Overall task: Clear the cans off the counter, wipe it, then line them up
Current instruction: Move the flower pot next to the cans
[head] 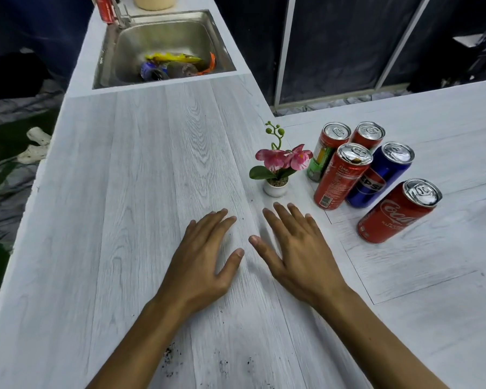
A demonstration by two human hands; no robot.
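While the left hand [205, 256] and right hand [298, 248] lie flat, spread and empty on the white counter [124, 192], five drink cans [340, 178] stand just beyond the right hand, the Coca-Cola can [396, 216] nearest. They look smooth, thin-walled and probably light, so a mid-body wrap suits each.
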